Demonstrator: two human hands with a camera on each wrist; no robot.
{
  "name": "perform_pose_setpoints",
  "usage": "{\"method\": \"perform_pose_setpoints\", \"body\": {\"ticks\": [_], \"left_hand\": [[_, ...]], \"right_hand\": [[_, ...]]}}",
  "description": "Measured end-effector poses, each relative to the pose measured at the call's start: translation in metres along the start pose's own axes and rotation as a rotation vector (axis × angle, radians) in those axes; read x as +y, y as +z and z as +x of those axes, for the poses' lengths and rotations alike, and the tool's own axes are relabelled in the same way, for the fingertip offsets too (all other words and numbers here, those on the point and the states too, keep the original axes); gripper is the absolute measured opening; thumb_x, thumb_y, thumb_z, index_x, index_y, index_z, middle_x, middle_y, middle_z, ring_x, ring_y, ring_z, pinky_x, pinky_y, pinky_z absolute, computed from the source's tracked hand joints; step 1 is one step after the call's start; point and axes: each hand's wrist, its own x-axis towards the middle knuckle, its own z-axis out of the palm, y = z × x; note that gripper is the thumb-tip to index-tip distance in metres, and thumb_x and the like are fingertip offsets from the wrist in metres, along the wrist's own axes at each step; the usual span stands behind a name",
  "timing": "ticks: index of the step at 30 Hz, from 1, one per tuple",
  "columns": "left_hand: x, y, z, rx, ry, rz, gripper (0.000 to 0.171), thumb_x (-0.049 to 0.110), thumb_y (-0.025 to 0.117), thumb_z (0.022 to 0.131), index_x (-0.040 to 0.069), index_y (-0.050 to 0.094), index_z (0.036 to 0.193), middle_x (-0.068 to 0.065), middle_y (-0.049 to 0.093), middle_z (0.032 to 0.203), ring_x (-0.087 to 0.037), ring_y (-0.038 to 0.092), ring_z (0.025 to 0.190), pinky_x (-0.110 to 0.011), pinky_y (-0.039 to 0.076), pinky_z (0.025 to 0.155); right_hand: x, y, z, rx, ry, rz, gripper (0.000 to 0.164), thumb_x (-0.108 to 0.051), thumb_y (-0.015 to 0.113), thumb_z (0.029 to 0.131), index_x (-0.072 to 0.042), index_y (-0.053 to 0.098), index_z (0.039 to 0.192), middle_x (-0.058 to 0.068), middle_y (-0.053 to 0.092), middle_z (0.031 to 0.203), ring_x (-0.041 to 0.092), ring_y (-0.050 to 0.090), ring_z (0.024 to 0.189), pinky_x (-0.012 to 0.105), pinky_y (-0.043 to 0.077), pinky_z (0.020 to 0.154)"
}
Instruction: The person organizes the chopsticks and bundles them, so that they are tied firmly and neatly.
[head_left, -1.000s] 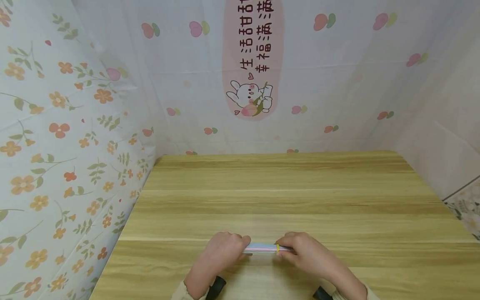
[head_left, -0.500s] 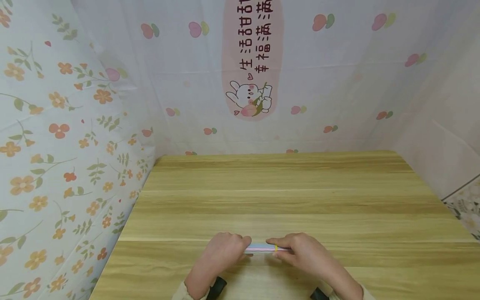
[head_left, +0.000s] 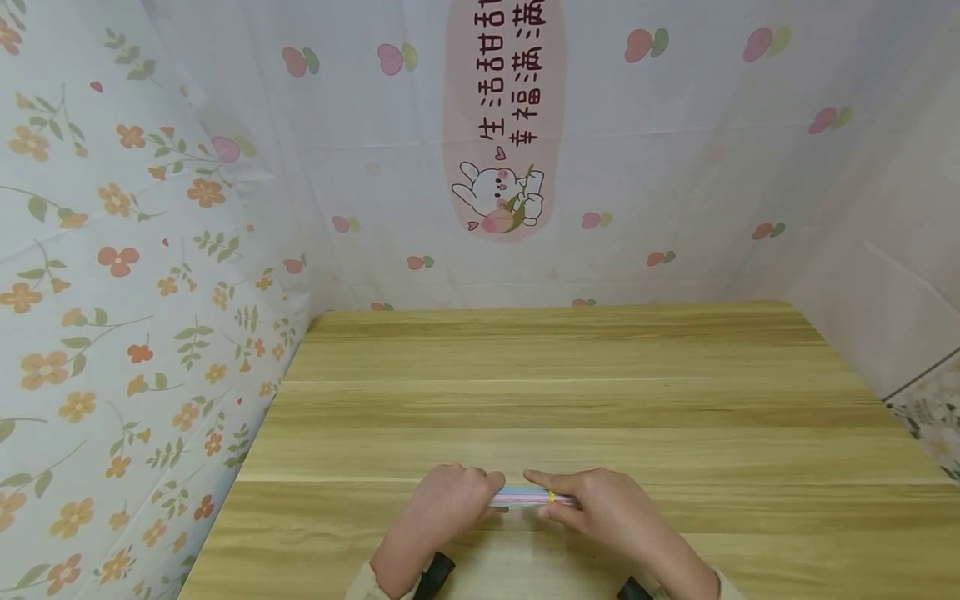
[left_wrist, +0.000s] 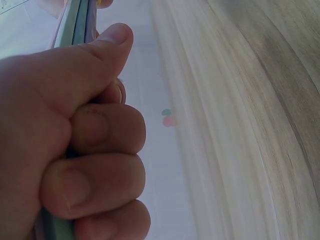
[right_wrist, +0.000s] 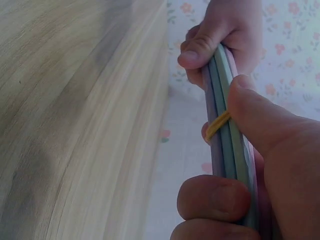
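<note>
A bundle of slim pastel pencils (head_left: 522,496) in blue, green, pink and lilac is held level between both hands, close over the table. My left hand (head_left: 456,500) grips its left part, fingers wrapped round and thumb along the top, as the left wrist view shows. A yellow rubber band (right_wrist: 218,125) circles the bundle towards its right part. My right hand (head_left: 606,504) holds that part, its thumb lying by the band and its lower fingers curled round the pencils (right_wrist: 226,115). The bundle's left end is hidden inside the left hand.
Underneath is a wood-grain table (head_left: 555,400). A white cloth with fruit prints and a rabbit picture (head_left: 498,196) hangs behind it, and a floral cloth (head_left: 142,333) hangs along the left side. Black straps (head_left: 435,575) sit at the wrists.
My right hand has slid slightly left along the bundle, its index finger now reaching past the rubber band. The band has shifted a little left. My left hand stays almost still.
</note>
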Motion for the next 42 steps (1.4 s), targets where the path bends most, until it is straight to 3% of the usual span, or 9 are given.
{"method": "perform_pose_setpoints", "body": {"ticks": [3,6,9,13,16,29,42], "left_hand": [[0.000,0.000,0.000,0.007,0.003,0.014,0.023,0.040,0.070,0.083,0.018,0.063,0.084,0.008,0.064,0.068,-0.002,0.045,0.049,-0.020,0.037,0.044],[-0.001,0.001,0.001,0.015,0.005,0.031,0.023,0.040,0.071,0.083,0.019,0.062,0.082,0.008,0.063,0.066,-0.001,0.042,0.048,-0.020,0.036,0.043],[-0.002,0.002,0.001,0.021,0.006,0.044,0.024,0.041,0.071,0.082,0.019,0.060,0.080,0.009,0.061,0.064,-0.002,0.038,0.047,-0.020,0.034,0.043],[-0.002,0.001,0.001,0.014,0.003,0.036,0.025,0.040,0.071,0.082,0.018,0.059,0.079,0.008,0.059,0.063,-0.002,0.036,0.047,-0.020,0.032,0.043],[-0.003,0.001,0.000,0.013,0.007,0.034,0.024,0.037,0.072,0.083,0.018,0.059,0.079,0.008,0.059,0.062,-0.002,0.035,0.047,-0.019,0.032,0.043],[-0.002,0.000,0.001,0.014,0.003,0.046,0.021,0.035,0.073,0.082,0.019,0.059,0.078,0.008,0.060,0.063,-0.003,0.038,0.047,-0.020,0.032,0.043],[-0.002,0.000,0.000,0.012,-0.002,0.044,0.020,0.030,0.074,0.082,0.019,0.059,0.078,0.008,0.060,0.064,-0.003,0.038,0.047,-0.020,0.033,0.043]], "right_hand": [[0.000,0.001,0.000,0.006,-0.028,-0.030,0.045,-0.047,0.064,0.085,-0.033,0.061,0.128,-0.019,0.038,0.056,-0.004,0.023,0.045,0.017,0.025,0.043],[0.001,0.001,0.001,0.024,-0.078,-0.066,0.045,-0.044,0.066,0.084,-0.022,0.065,0.123,-0.015,0.059,0.068,-0.006,0.039,0.054,0.019,0.036,0.049],[0.002,-0.002,0.002,0.026,-0.103,-0.053,0.037,-0.042,0.067,0.084,-0.015,0.071,0.110,-0.009,0.068,0.084,-0.003,0.050,0.066,0.022,0.044,0.057],[0.006,-0.006,0.003,-0.001,-0.100,0.000,0.020,-0.038,0.068,0.086,-0.018,0.069,0.088,-0.015,0.058,0.076,-0.004,0.045,0.064,0.020,0.041,0.056],[0.008,-0.010,0.003,-0.033,-0.101,0.029,0.015,-0.034,0.066,0.088,-0.021,0.064,0.081,-0.017,0.050,0.072,-0.004,0.039,0.061,0.018,0.037,0.053],[0.006,-0.011,0.005,-0.100,-0.163,0.087,0.007,-0.021,0.063,0.092,-0.015,0.064,0.088,-0.016,0.051,0.077,-0.004,0.042,0.064,0.017,0.041,0.058],[0.007,-0.006,0.005,-0.090,-0.119,0.177,0.015,-0.027,0.062,0.092,-0.015,0.070,0.097,-0.014,0.060,0.080,-0.005,0.045,0.064,0.018,0.042,0.056]]}}
